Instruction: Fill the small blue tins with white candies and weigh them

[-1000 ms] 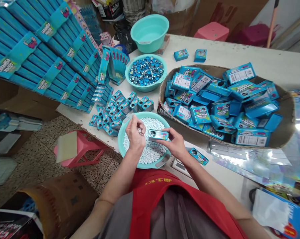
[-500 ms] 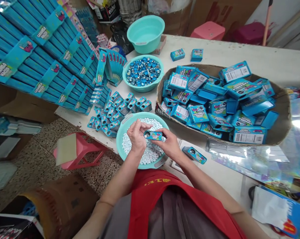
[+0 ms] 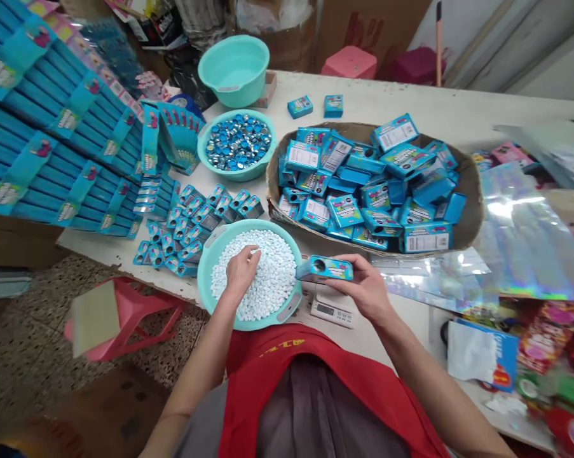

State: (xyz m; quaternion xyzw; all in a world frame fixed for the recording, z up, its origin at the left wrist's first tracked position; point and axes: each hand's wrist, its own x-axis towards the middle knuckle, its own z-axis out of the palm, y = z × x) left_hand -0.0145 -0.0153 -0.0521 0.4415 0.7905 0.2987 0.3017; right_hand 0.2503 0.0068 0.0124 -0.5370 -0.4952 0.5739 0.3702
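Observation:
My left hand (image 3: 241,272) reaches into a turquoise basin (image 3: 209,294) of small white candies (image 3: 272,273). Its fingers are bent together at the candies' surface, and what they hold is hidden. To the right of the basin, my right hand (image 3: 369,289) grips a blue candy box (image 3: 332,268) by its right end. A round dark hole shows in the upward face of that box. Just below it, a white digital scale (image 3: 332,313) sits on the table, partly covered by the box and hand.
Small blue boxes with round holes (image 3: 191,222) stand in rows left of the basin. Behind is a basin of blue and silver caps (image 3: 239,143), near another turquoise basin (image 3: 234,70). A cardboard tray (image 3: 475,210) holds many blue boxes. Stacked blue display packs (image 3: 53,146) rise at left.
My left hand has moved from beside the box down to the candies. My right hand has shifted right, from above the basin to above the scale. The view has turned right.

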